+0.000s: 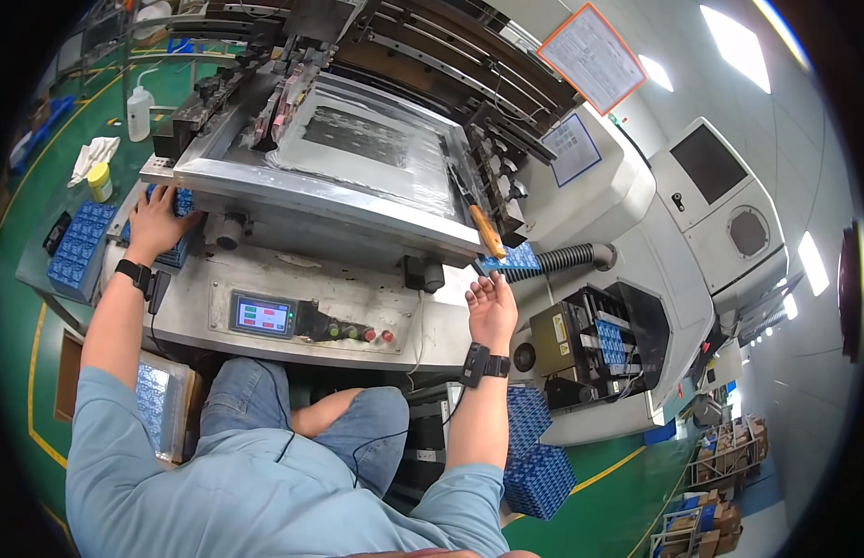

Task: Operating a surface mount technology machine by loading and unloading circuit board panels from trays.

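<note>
My left hand [155, 225] rests with fingers spread on a stack of blue printed sheets [176, 249] at the left end of the machine bed. My right hand [492, 312] is raised at the right of the bed, palm up and fingers loosely curled, with nothing visible in it. Just beyond its fingertips lies a blue printed sheet [517, 256], partly hidden by the machine. Above and between my hands sits a metal-framed printing screen [320, 191] smeared with whitish paste. A wooden-handled spatula [488, 231] leans over the frame's right corner.
A control panel with touchscreen [262, 313] and buttons faces me. Another blue sheet stack [81, 246], a yellow-lidded jar [100, 182] and a squeeze bottle [140, 113] stand left. A ribbed black hose [553, 262] and a feeder unit [581, 344] are right; blue stacks [534, 470] stand below.
</note>
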The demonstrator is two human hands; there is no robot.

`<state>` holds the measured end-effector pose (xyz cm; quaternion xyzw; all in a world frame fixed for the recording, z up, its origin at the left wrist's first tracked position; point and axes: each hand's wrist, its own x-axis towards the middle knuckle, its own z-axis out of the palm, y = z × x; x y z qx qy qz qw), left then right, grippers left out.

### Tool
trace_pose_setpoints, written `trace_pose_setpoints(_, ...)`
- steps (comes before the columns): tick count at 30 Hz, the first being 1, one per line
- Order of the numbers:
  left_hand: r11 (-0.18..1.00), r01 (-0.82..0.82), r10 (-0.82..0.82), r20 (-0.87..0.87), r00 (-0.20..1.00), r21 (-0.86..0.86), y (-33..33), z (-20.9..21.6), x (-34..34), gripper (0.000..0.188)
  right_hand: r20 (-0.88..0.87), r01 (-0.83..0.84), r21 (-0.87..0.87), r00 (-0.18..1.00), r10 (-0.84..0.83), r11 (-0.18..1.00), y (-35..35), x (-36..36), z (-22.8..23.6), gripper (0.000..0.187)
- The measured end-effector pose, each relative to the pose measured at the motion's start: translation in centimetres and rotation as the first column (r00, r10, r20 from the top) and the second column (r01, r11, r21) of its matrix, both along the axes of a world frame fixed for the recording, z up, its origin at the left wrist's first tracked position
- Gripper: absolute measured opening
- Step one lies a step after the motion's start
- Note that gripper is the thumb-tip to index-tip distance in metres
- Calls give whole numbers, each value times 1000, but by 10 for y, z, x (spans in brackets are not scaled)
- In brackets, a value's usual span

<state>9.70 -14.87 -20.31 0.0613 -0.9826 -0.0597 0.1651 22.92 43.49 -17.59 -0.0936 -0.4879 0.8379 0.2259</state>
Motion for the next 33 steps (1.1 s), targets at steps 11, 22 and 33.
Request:
trace_pose_setpoints(11, 1000, -22, 22, -10, 1000, 15, 2, 3, 3, 81, 27, 86, -74, 996, -84, 994, -7, -19, 13, 17)
trace_pose_setpoints(22, 1000, -17, 16, -95, 995, -5, -2, -5, 3, 75, 94, 329, 14, 940, -329, 944, 59, 88, 13, 18)
trace_pose_setpoints(33, 983, 97, -118, -129, 985, -157, -81, -98, -91, 59, 117, 324, 907, 421, -900, 269, 134, 334, 22, 16)
